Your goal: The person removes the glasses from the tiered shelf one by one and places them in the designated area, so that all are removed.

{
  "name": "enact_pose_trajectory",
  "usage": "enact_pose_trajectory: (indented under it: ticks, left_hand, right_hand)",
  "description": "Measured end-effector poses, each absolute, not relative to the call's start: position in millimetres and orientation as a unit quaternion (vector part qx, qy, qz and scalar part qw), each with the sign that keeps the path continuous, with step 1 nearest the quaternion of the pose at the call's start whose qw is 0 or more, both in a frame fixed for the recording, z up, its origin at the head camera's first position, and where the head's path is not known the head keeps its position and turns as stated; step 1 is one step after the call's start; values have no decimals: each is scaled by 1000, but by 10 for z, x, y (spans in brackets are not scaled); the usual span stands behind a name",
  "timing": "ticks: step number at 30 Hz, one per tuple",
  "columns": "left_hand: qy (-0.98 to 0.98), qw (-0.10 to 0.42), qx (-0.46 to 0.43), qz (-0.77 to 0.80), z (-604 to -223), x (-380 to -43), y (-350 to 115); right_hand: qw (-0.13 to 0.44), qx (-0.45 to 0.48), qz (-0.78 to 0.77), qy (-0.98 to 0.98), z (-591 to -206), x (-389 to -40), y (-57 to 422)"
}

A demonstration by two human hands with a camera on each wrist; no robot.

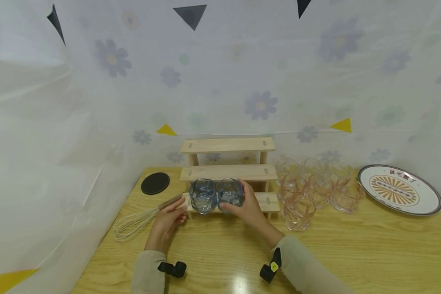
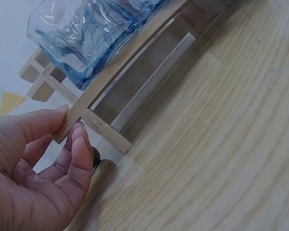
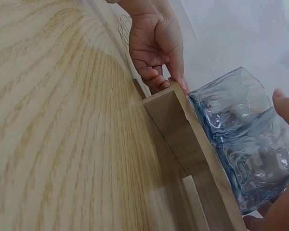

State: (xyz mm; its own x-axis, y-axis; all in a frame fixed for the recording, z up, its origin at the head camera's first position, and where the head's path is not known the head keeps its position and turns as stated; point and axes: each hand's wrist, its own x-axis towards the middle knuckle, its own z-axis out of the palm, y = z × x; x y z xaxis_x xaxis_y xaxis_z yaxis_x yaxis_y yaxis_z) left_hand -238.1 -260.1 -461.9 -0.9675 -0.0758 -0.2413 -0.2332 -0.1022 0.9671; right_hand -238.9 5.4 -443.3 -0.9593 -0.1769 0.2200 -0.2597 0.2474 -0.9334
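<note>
Two blue-tinted glasses stand side by side on the lowest step of a three-tier wooden display rack (image 1: 228, 171). My right hand (image 1: 250, 208) holds the right blue glass (image 1: 229, 191), thumb in front and fingers around its far right side. Beside it, apparently touching, is the left blue glass (image 1: 202, 197). At the left end of that step, my left hand (image 1: 168, 221) pinches the board; in the left wrist view the thumb lies on top of the wooden step (image 2: 116, 67) and the fingers are beneath it. Both glasses also show in the right wrist view, the nearer glass (image 3: 260, 166) beside my right fingers.
Right of the rack several clear pinkish glasses (image 1: 317, 190) stand grouped, one nearer the front. A decorated oval plate (image 1: 426, 196) leans at the far right. On the left lie a whisk (image 1: 136, 222) and a round black coaster (image 1: 155, 183). Patterned sheeting encloses the table (image 1: 220, 253).
</note>
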Motion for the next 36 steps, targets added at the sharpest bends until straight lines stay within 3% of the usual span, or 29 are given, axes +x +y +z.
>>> enact_pose_trajectory:
  ticks: [19,28,36]
  left_hand:
    - [671,51,-114,731,-4635,-2390,-2574]
    - [671,53,-111,731,-4628,-2393,-2588]
    - [670,55,-108,733,-4649,-2399,-2609]
  right_hand:
    - [67,135,617,-772,-4459,-2376,79]
    - [110,143,619,-764,-4468,-2308,220]
    - [78,120,602,-786,-4338,-2221,494]
